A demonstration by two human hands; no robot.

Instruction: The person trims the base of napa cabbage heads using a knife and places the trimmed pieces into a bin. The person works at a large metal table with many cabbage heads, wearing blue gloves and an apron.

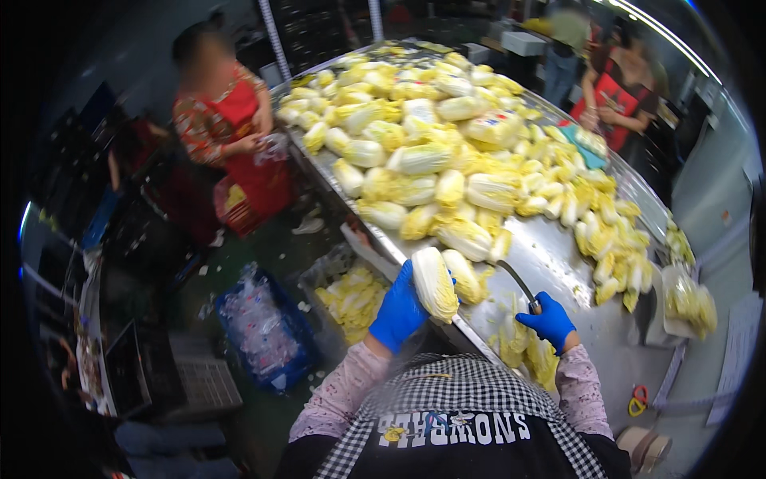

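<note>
My left hand (pixel 401 310), in a blue glove, is closed round a napa cabbage (pixel 435 286) with a pale white base and yellow leaves, held over the near edge of the metal table (pixel 550 259). In my right hand (pixel 549 319), also blue-gloved, is a knife (pixel 519 281) with a thin curved dark blade that points up and left, apart from the cabbage. Another cabbage (pixel 465 275) lies just beyond the held one. Loose yellow-green leaves (pixel 515 335) lie on the table between my hands.
A large heap of cabbages (pixel 431 160) covers the far table, with smaller ones (pixel 614 239) at right. Left on the floor stand a blue crate (pixel 267 327) of plastic bags and a bag of leaves (pixel 351 299). Co-workers in red aprons stand left (pixel 247 160) and far right (pixel 618 104).
</note>
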